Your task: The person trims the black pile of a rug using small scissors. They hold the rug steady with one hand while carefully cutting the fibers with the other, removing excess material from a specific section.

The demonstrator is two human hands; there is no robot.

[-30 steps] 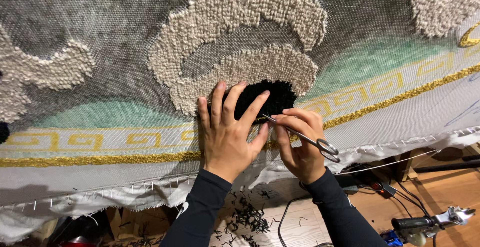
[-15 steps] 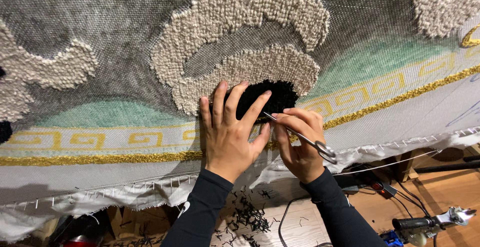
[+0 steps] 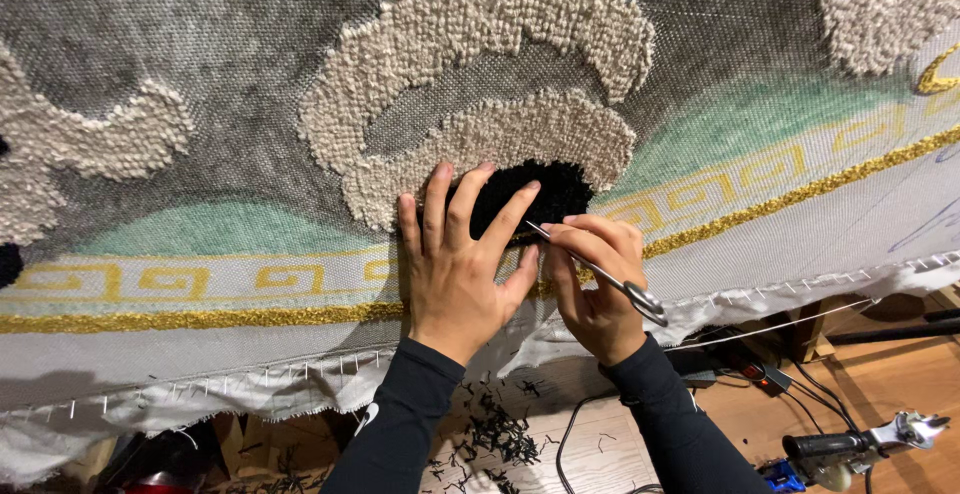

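A large grey backing cloth [image 3: 200, 44] hangs stretched in front of me, with cream tufted curls [image 3: 480, 14], green painted areas and a gold yarn border [image 3: 200, 316]. A black tufted patch [image 3: 545, 189] sits under the lower cream arc. My left hand [image 3: 460, 264] lies flat on the cloth, fingers spread beside and partly over the black patch. My right hand [image 3: 595, 279] grips small metal scissors [image 3: 600, 272], whose tips point up-left toward the patch's lower edge.
The cloth's lower hem [image 3: 250, 394] is pinned along a frame. Below it, black yarn clippings [image 3: 495, 434] litter the wooden floor. Cables [image 3: 790, 384] run at the right, and a tufting tool [image 3: 860, 444] lies at the lower right.
Both hands stay in nearly the same place on the cloth. The scissors have shifted only slightly at the edge of the black patch.
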